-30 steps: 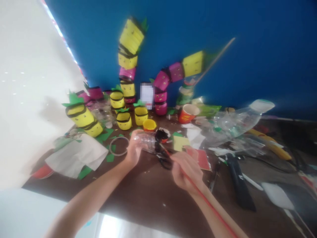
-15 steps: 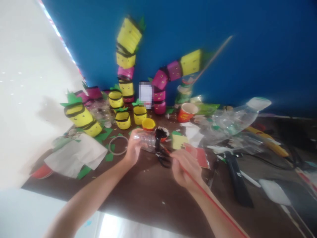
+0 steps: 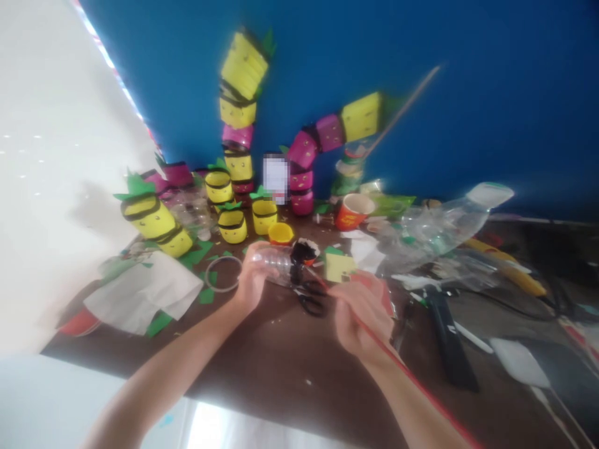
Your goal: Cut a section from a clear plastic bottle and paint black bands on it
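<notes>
My left hand (image 3: 253, 274) grips a clear plastic bottle piece (image 3: 277, 260) that lies on its side over the brown table (image 3: 290, 362). My right hand (image 3: 362, 315) is closed on a thin red strip (image 3: 412, 380) that runs back along my forearm and forward toward the bottle's black-edged end (image 3: 304, 252). Black scissors (image 3: 309, 298) lie on the table between the two hands. The picture is blurred, so fine detail is unclear.
Yellow and pink paper-wrapped cups (image 3: 238, 112) stand stacked against the blue wall. A clear ring (image 3: 222, 274), white paper (image 3: 145, 293), green scraps, a red cup (image 3: 353, 212), crumpled clear bottles (image 3: 444, 227) and a black tool (image 3: 447, 337) lie around the hands.
My right hand has shifted slightly right and toward me, drawing the red strip along. My left hand keeps the bottle in nearly the same place.
</notes>
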Motion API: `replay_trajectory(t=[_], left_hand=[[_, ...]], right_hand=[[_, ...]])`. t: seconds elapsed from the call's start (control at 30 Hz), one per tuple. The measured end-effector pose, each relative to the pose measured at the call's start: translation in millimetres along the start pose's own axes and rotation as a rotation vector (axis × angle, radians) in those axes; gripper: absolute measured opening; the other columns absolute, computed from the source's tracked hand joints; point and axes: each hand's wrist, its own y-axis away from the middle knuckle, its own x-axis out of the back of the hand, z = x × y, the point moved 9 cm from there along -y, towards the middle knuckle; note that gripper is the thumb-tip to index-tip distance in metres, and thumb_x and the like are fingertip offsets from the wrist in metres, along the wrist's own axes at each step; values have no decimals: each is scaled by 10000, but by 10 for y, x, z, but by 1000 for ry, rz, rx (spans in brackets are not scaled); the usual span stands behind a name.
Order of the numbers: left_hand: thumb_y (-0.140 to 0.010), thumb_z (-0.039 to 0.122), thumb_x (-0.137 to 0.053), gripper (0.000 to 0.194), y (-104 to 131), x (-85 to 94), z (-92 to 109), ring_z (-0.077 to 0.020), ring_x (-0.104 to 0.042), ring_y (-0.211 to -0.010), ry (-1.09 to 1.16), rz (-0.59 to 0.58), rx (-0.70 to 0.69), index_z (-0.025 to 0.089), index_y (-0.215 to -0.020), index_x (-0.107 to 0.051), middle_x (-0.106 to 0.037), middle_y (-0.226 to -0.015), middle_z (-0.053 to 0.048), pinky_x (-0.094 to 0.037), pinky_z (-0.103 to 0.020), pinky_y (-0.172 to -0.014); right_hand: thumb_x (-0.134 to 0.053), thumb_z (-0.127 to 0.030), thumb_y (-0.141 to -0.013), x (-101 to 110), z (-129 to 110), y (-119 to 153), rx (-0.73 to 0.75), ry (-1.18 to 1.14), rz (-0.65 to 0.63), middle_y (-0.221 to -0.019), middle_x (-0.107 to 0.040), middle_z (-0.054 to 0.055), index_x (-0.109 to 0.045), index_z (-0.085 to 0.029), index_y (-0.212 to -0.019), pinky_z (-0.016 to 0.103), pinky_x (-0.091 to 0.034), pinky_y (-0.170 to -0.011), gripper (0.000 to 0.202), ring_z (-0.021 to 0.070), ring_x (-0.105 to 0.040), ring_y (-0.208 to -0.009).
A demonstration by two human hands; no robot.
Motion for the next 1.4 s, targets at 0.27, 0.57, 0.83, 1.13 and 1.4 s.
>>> replay_trajectory(t=[0.27,0.57,0.83,1.13,1.4], left_hand=[[-686,355,-632,318,-9,30,-18,-170,-618,-796,35,51,5,224,-968,-564,-653,-871,-17,-463,-259,-636],[-636,276,-629,339,10,-12,16,-199,-631,-857,1,5,-39,216,-961,-550,-659,-878,-21,-453,-308,-760],[-612,250,-621,343,13,11,21,-177,-606,-819,-25,26,-31,218,-947,-553,-636,-877,-17,-436,-281,-714],[-575,225,-653,361,13,13,24,-162,-600,-802,-7,41,-25,210,-926,-572,-631,-867,-9,-440,-263,-705],[-634,288,-688,325,4,6,72,-156,-624,-797,-8,34,-90,213,-931,-582,-653,-871,-14,-487,-259,-703]], right_hand=[[-455,-83,-857,110,259,102,-192,-110,121,-705,-690,3,-573,-220,-932,459,-458,-903,196,176,-648,-684],[-501,-40,-819,-97,47,66,4,-35,-79,-713,-671,3,-546,-207,-914,451,-456,-911,197,140,-640,-632],[-471,-47,-824,-83,9,85,24,31,-78,-682,-634,-11,-512,-217,-864,466,-453,-911,179,137,-618,-609],[-492,-26,-802,-100,20,89,40,24,-79,-706,-643,-5,-524,-208,-898,455,-446,-916,208,137,-621,-636],[-462,-120,-868,26,-16,62,46,3,12,-695,-660,16,-555,-206,-901,450,-472,-838,131,161,-637,-630]])
